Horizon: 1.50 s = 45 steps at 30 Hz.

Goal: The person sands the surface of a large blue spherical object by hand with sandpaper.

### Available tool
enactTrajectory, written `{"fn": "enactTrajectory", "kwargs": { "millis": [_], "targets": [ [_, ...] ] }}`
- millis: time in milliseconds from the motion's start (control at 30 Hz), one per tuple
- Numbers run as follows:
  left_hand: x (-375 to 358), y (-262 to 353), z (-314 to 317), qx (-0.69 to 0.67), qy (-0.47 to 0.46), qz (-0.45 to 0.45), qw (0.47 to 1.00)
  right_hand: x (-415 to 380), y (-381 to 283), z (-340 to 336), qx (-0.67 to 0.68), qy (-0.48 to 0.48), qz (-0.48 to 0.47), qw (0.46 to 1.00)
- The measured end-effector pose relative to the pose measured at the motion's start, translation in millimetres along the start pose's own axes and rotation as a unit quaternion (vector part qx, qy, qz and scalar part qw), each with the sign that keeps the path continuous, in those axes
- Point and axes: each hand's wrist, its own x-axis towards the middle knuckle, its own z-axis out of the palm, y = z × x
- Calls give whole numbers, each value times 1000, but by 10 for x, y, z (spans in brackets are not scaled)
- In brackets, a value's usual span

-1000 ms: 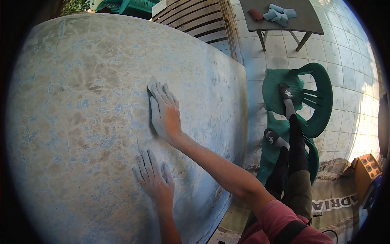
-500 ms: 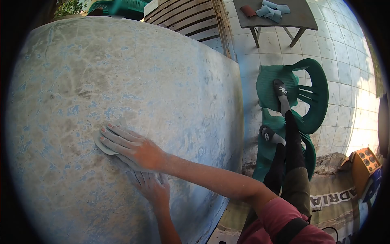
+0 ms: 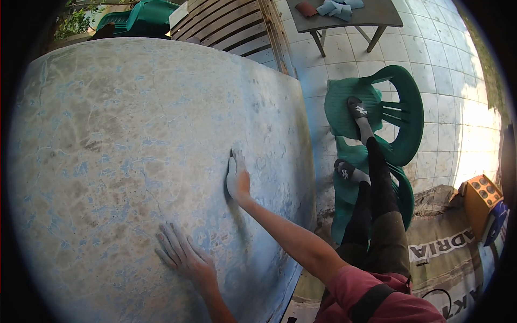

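A worn wall surface (image 3: 118,134), pale grey with patches of blue, fills the left side of the view. My right hand (image 3: 238,180), dusty white and turned nearly edge-on, presses against it near its middle. Under its fingers is a sheet of sandpaper (image 3: 232,153), of which only a thin edge shows. Lower and to the left, my left hand (image 3: 187,257) lies flat on the surface with its fingers spread, and nothing is in it.
My slippered feet stand on green plastic chairs (image 3: 398,145). Beyond them, a grey table (image 3: 366,20) bears several curled blue-grey sheets and a red-brown one. Slatted wood (image 3: 231,24) lies behind the wall's edge. An orange box (image 3: 479,207) and a printed tarp (image 3: 441,264) are at lower right.
My right hand has swept right across the surface with the sandpaper, away from my left hand. My left hand, partly covered before, now shows fully. The view has shifted slightly.
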Motion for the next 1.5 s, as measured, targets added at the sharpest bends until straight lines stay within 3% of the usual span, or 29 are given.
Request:
{"fn": "enactTrajectory", "kwargs": {
  "millis": [33, 67, 133, 267, 333, 400, 467, 533, 600, 633, 700, 733, 800, 833, 900, 933, 1000, 1033, 1067, 1100, 1200, 1267, 1367, 1400, 1433, 1500],
  "targets": [
    [-9, -14, 54, 38, 15, 9, 999, -142, -145, -13, -25, -17, -95, 995],
    [-31, 5, 112, 74, 27, 15, 997, -299, -272, -44, -36, -12, -91, 995],
    [-54, 34, 188, 79, 32, 17, 996, -590, -458, -70, -27, -162, -270, 949],
    [-35, 27, 219, 82, 64, 16, 994, -241, -153, 13, -5, -88, -271, 959],
    [-54, 1, 231, 86, 64, 16, 994, -55, -159, -17, -44, -8, -128, 991],
    [-31, 24, 287, 80, 69, 17, 994, -250, -354, -52, -23, -38, -142, 989],
    [-49, 13, 336, 76, 94, 18, 992, -550, -653, -93, -17, -163, -302, 939],
    [-49, 21, 316, 77, 86, 23, 993, -469, -390, -2, -21, -164, -343, 925],
    [-13, 25, 300, 79, 90, 23, 993, -128, -54, 94, -28, 18, -212, 977],
    [-17, 20, 288, 83, 92, 30, 992, 22, 36, 64, -25, 20, -211, 977],
    [-26, -1, 296, 80, 97, 39, 991, 280, 148, -138, 14, -22, 120, 992],
    [-39, -26, 310, 85, 96, 40, 991, 193, 41, -183, 11, -18, 117, 993],
    [-45, 14, 334, 84, 92, 39, 991, -273, -289, -264, -42, -117, -170, 978],
    [-42, 6, 331, 82, 89, 39, 992, -452, -307, -248, -43, -114, -167, 978],
    [-67, -7, 309, 87, 79, 36, 992, -733, -305, -185, -36, -208, -359, 909],
    [-64, -1, 291, 83, 75, 36, 993, -693, -193, -136, -32, -211, -357, 910],
    [-37, -3, 273, 88, 76, 32, 993, -313, 126, 4, -42, 0, -190, 981],
    [-43, 9, 259, 84, 75, 32, 993, -34, 327, 20, 6, 9, -16, 1000],
    [-38, 25, 258, 77, 76, 31, 994, 176, 453, -13, 51, 18, 157, 986],
    [-37, 11, 266, 77, 79, 31, 993, 173, 410, -53, 52, 19, 154, 986],
    [-37, 34, 329, 72, 87, 32, 993, -83, 48, -198, -49, -60, -144, 987],
    [-41, 30, 305, 94, 78, 26, 992, -431, -229, -231, -59, -140, -249, 957],
    [-40, 29, 285, 94, 79, 27, 992, -241, 86, -176, -42, -56, -242, 968],
    [-25, 20, 293, 100, 81, 26, 991, -57, 313, -119, -45, 29, -148, 988],
    [-24, 14, 298, 94, 81, 31, 992, 137, 395, -217, 29, 16, 73, 997],
    [-46, 14, 273, 88, 80, 29, 993, 140, 416, -335, -28, 0, 63, 998]
  ]
}}
